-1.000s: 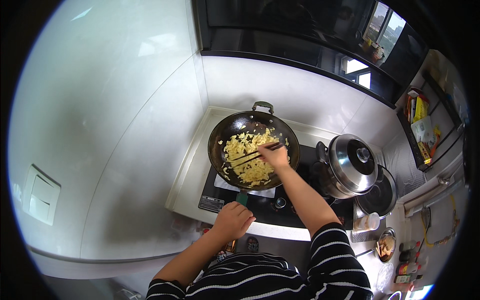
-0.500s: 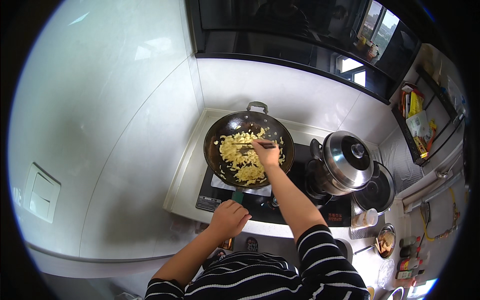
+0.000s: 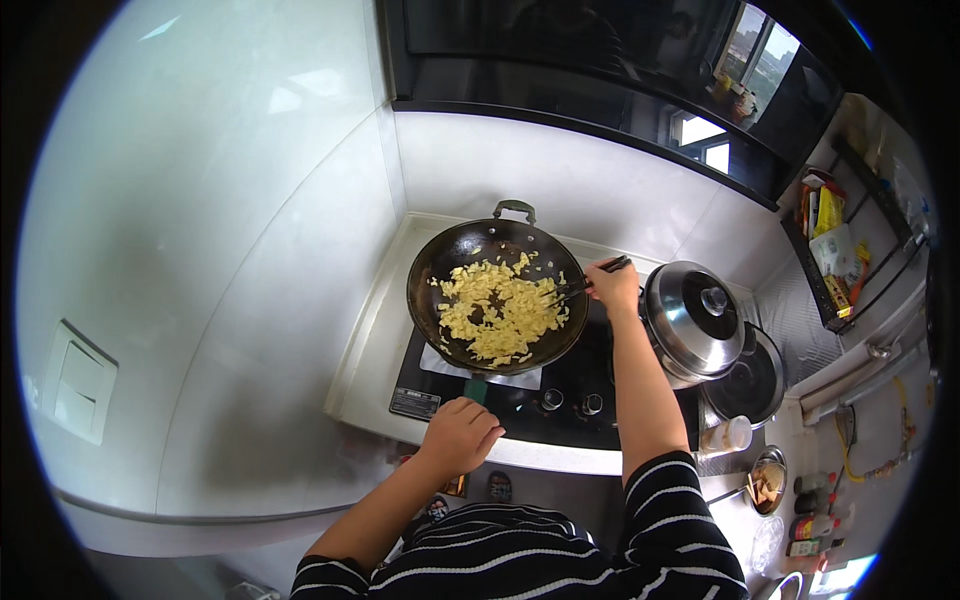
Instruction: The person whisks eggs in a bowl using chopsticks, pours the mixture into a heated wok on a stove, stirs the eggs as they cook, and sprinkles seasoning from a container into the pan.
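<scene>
A dark wok (image 3: 432,262) stands on the left burner of a black stove, with loose pale yellow pieces, like scrambled egg (image 3: 500,310), spread over its bottom. My left hand (image 3: 460,436) is closed round the near end of the wok's green handle (image 3: 475,390). My right hand (image 3: 613,287) is at the wok's right rim, closed on dark chopsticks (image 3: 572,291). Their tips reach over the rim to the right edge of the food.
To the right stands a steel pot (image 3: 695,318) with a glass-centred lid. A black pan (image 3: 748,385), a clear jar (image 3: 728,436) and a bowl (image 3: 768,485) are beyond it. A black cabinet (image 3: 560,85) hangs above; a wall (image 3: 240,300) rises at left.
My right hand has moved from over the wok's middle to its right rim with the chopsticks. The food now lies more evenly spread. My left hand has stayed on the handle.
</scene>
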